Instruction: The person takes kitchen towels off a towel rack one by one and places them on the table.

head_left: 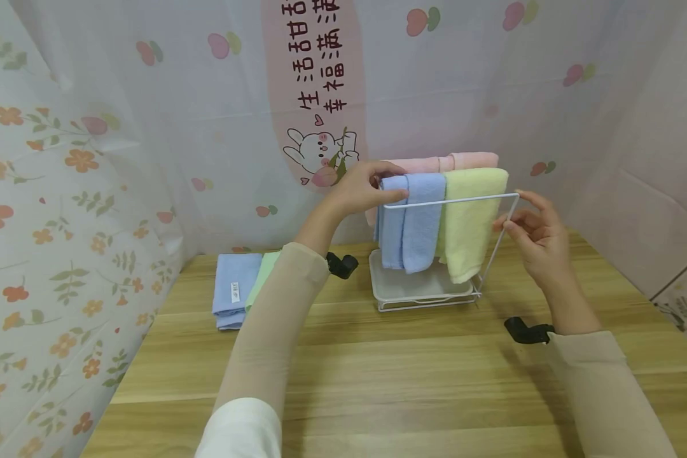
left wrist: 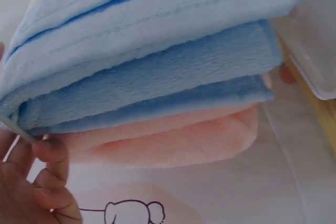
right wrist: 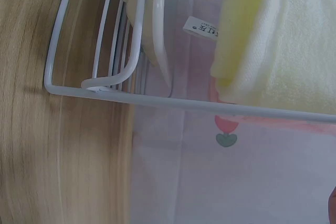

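A white wire towel rack (head_left: pixel 495 251) stands on the table, with blue (head_left: pixel 423 222), yellow (head_left: pixel 474 222) and pink (head_left: pixel 475 160) towels hung over its bars. At the rack's upper left, my left hand (head_left: pixel 362 187) has curled fingers on the wire beside the blue towel; in the left wrist view those fingers (left wrist: pixel 50 150) meet the white wire. My right hand (head_left: pixel 541 238) pinches the upper right corner of the frame between thumb and fingers. Only a sliver of that hand shows in the right wrist view, where the yellow towel (right wrist: pixel 283 45) hangs above the side wire (right wrist: pixel 210 106).
A white drip tray (head_left: pixel 401 286) sits in the rack's base. Left of it lie a folded blue towel (head_left: pixel 235 280) and a green towel (head_left: pixel 266 270), partly hidden by my left arm. The printed curtain (head_left: pixel 206 146) hangs close behind the wooden table (head_left: pixel 378 375).
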### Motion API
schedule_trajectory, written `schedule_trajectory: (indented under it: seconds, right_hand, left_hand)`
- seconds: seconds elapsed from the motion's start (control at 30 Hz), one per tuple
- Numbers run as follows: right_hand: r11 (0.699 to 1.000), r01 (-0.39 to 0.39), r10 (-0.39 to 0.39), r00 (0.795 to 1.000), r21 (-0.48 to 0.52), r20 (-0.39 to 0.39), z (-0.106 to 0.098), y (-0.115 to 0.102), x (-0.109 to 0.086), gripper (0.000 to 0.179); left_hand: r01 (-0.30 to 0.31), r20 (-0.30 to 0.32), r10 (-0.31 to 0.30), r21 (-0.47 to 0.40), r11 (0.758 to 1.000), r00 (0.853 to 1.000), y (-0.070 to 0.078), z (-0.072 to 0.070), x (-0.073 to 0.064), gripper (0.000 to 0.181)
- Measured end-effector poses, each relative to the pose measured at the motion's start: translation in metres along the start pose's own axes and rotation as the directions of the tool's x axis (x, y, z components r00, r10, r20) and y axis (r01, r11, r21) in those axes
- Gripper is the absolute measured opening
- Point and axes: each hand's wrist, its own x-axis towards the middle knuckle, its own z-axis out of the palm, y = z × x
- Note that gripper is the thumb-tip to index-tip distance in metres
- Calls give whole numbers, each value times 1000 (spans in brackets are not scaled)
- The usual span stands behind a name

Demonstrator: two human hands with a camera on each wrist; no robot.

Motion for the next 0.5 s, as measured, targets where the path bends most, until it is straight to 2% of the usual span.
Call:
schedule_trajectory:
  seconds: [0.3,0.5]
  right_hand:
    - [1000,3,-3,1000,-2,9,2,-1,1,52]
    - [1000,4,-4,1000,-10,11,2,-2,0,51]
  left_hand:
    - [17,43,-18,16,1000,999,3,0,6,44]
    - [43,21,-43,12,999,999,8,2,6,37]
